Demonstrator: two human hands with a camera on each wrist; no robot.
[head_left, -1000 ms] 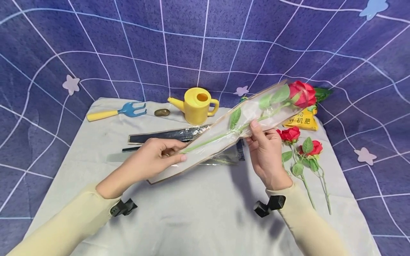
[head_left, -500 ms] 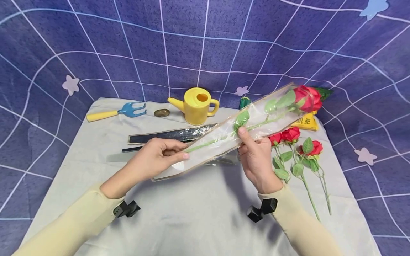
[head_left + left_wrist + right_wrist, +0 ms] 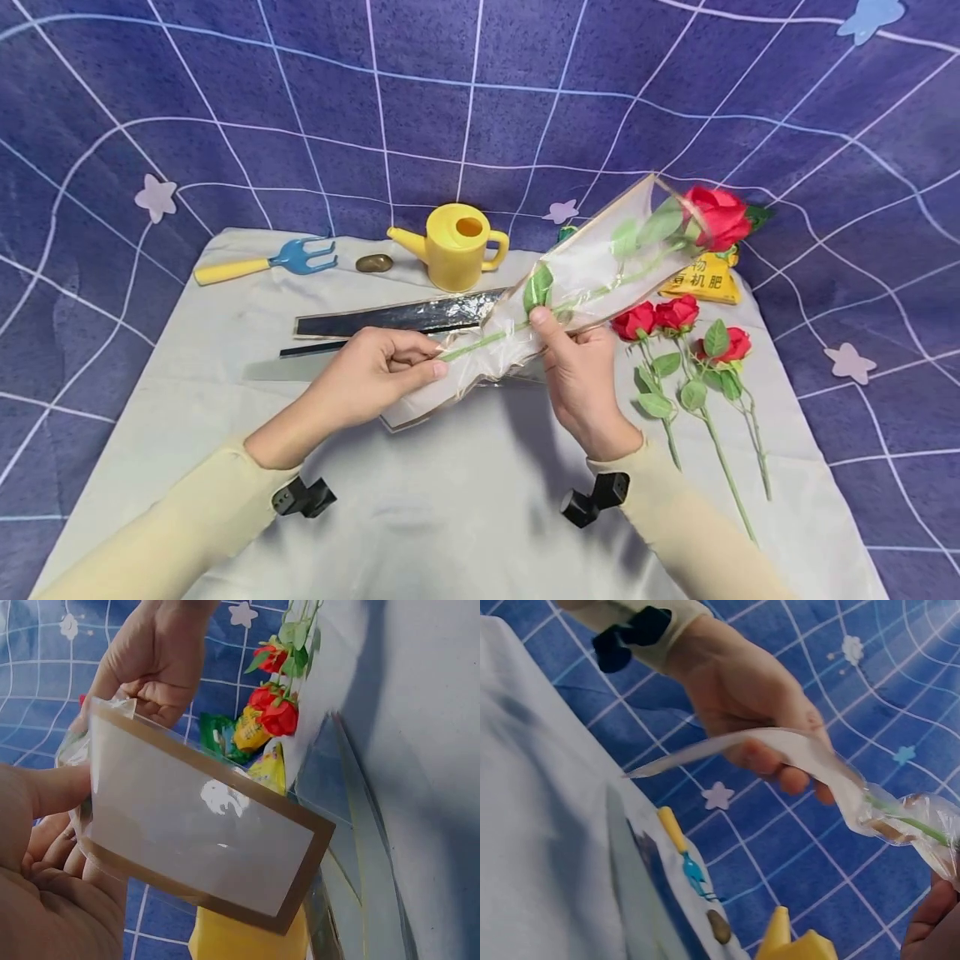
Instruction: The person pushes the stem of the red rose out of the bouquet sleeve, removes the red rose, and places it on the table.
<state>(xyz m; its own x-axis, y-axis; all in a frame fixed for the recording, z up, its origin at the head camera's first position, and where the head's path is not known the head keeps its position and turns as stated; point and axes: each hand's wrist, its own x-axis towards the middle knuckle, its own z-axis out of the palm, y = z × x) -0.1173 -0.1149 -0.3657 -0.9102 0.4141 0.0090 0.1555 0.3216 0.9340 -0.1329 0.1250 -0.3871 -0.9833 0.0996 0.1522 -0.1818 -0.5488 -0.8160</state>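
Observation:
A red rose [image 3: 716,218] with green leaves lies inside a clear, white-backed flower sleeve [image 3: 420,404] with a brown border. Its bloom sticks out of the wide end at the upper right. My left hand [image 3: 382,371] pinches the sleeve and stem near the narrow end, thumb on top. Farther up, my right hand [image 3: 588,379] grips the sleeve, its thumb over the stem below a leaf. Between the hands the film is crumpled. The sleeve's flat bottom end [image 3: 202,817] fills the middle of the left wrist view. In the right wrist view, the green stem [image 3: 907,821] shows through wrinkled film.
Three loose roses [image 3: 678,312] lie at the right. Dark sleeves [image 3: 382,318] and clear ones lie behind my hands. Along the back are a hand rake [image 3: 300,257], a brown stone [image 3: 373,263], a yellow watering can [image 3: 453,250] and a yellow bag [image 3: 705,279].
My right hand has moved left along the sleeve, closer to my left hand, which has shifted slightly right. The film between them has become crumpled, and the sleeve's wide end tilts up more.

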